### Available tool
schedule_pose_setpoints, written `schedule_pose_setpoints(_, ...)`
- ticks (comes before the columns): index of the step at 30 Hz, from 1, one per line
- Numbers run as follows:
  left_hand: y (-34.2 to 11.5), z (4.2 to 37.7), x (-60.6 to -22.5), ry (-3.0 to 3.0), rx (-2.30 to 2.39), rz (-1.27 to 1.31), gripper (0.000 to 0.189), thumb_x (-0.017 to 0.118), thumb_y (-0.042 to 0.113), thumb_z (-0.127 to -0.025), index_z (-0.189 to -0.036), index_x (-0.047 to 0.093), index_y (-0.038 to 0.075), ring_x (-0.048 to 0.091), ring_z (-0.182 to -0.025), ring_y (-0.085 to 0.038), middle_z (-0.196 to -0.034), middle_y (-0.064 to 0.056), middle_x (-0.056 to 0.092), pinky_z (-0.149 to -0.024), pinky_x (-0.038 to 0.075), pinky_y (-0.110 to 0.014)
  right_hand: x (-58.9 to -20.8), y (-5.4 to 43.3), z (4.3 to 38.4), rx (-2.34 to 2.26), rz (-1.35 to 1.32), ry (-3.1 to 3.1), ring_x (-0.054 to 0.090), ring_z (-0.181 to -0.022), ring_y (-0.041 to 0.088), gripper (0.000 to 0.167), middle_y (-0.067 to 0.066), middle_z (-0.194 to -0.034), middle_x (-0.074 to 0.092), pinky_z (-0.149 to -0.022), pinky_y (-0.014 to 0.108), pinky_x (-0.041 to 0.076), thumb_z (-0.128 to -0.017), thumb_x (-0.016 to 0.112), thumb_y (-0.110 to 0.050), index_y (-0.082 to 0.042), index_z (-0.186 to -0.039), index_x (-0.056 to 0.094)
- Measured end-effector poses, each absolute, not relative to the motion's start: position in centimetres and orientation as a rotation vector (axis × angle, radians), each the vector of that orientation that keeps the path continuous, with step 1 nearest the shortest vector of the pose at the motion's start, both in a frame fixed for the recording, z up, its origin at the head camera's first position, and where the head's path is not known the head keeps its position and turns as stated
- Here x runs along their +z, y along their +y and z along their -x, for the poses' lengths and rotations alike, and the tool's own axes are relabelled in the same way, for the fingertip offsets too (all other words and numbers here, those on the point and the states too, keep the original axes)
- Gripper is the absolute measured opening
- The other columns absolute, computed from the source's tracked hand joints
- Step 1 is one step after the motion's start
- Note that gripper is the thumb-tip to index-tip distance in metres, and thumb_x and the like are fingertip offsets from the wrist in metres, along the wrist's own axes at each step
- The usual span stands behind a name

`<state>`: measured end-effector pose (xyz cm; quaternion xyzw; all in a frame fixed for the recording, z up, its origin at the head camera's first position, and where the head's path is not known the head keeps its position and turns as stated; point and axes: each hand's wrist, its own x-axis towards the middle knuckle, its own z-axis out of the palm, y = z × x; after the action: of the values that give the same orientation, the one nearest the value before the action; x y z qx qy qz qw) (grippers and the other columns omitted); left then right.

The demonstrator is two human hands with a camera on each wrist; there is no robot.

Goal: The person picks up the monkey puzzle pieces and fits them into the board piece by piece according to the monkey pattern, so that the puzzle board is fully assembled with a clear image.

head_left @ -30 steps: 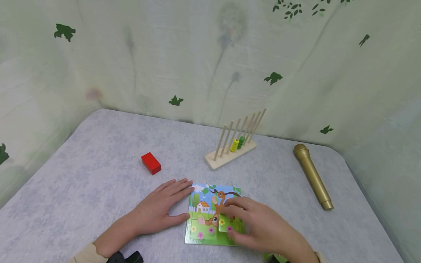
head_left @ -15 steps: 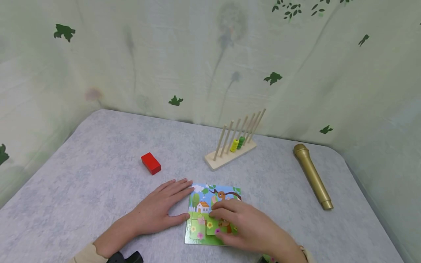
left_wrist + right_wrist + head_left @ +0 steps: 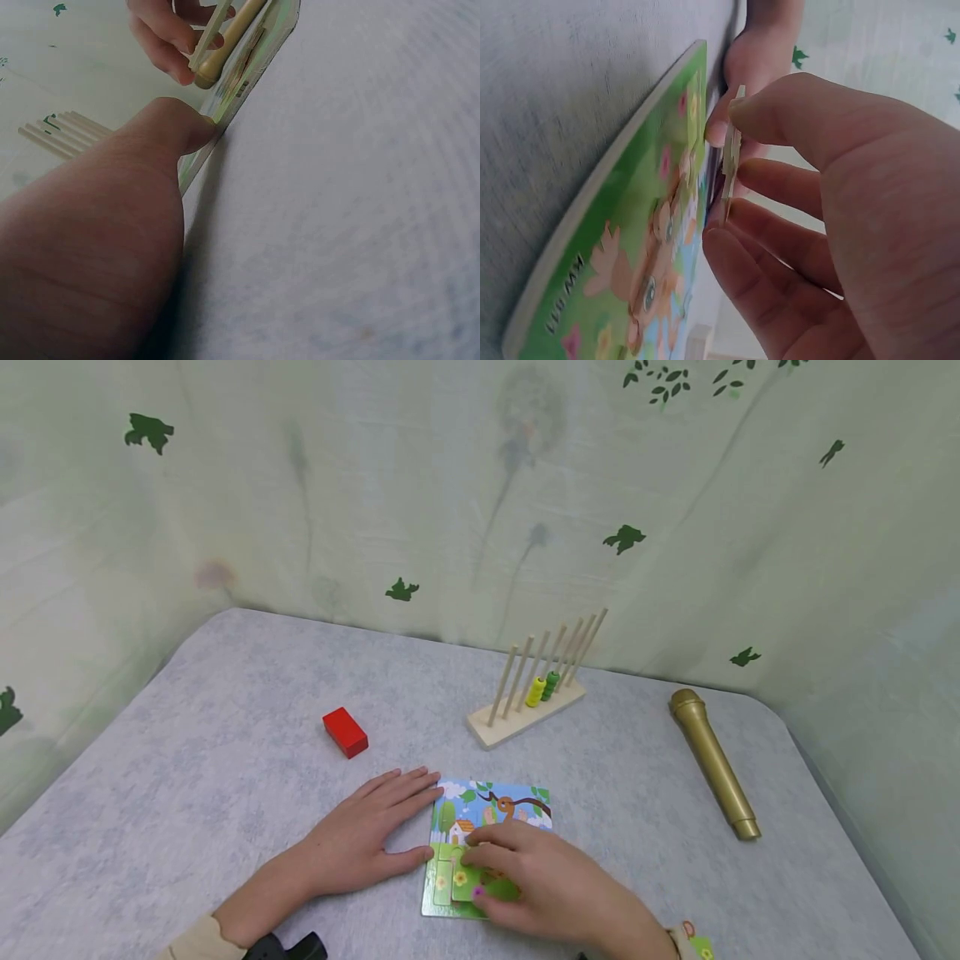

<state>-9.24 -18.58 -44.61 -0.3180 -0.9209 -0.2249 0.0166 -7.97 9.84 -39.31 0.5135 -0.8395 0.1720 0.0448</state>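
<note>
A puzzle board (image 3: 450, 911) lies on a table (image 3: 225, 760), its left edge touched by the left hand (image 3: 378, 839) — fingers straight, holding nothing. The right hand (image 3: 543, 881) pinches a puzzle piece (image 3: 462, 887) above the board — lowered askew, it could catch on laid pieces (image 3: 443, 874). Since half a second ago, the piece has shifted left.

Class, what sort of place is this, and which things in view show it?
Probably a children's play or learning corner: a cartoon jigsaw puzzle and a wooden peg stand share the table, and a printed cloth hangs behind.
</note>
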Motion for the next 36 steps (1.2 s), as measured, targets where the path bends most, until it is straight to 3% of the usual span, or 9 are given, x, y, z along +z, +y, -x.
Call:
schedule_pose_setpoints(10,-18.6,9.2,-44.6,-2.826,-0.677,0.992,0.068,0.062,0.055,-0.098,-0.153,0.051,0.017,0.039,-0.151,-0.022,-0.161,0.000,0.045,-0.124,0.028,-0.047,-40.4,9.1,7.6,0.628,-1.584,-2.564,0.066,-0.105,0.001,0.022,-0.009,-0.119,0.070,-0.095,0.015,0.053,-0.093,0.078,-0.027,-0.017,-0.113,0.076)
schedule_pose_setpoints(18,-18.6,9.3,-44.4,-2.832,-0.710,1.002,0.067,0.063,0.053,-0.099,-0.154,0.050,0.017,0.038,-0.152,-0.022,-0.162,0.000,0.045,-0.124,0.028,-0.047,-40.7,8.9,7.3,0.509,-1.535,-2.549,0.068,-0.106,0.002,0.021,-0.013,-0.115,0.073,-0.094,0.020,0.055,-0.094,0.076,-0.035,-0.020,-0.108,0.080)
schedule_pose_setpoints(25,-18.6,9.3,-44.6,-2.805,-0.705,1.012,0.066,0.064,0.051,-0.099,-0.153,0.051,0.016,0.040,-0.151,-0.024,-0.161,-0.001,0.046,-0.123,0.030,-0.049,-41.1,8.8,7.3,0.463,-1.523,-2.521,0.068,-0.110,0.001,0.022,-0.014,-0.115,0.074,-0.102,0.027,0.055,-0.094,0.076,-0.037,-0.022,-0.109,0.080)
schedule_pose_setpoints(36,-18.6,9.4,-44.5,-2.845,-0.709,1.015,0.067,0.063,0.051,-0.099,-0.154,0.049,0.017,0.038,-0.152,-0.024,-0.162,0.000,0.045,-0.124,0.029,-0.050,-41.4,8.5,7.1,0.454,-1.465,-2.507,0.070,-0.106,0.002,0.019,-0.015,-0.112,0.075,-0.102,0.028,0.055,-0.093,0.076,-0.037,-0.023,-0.104,0.081)
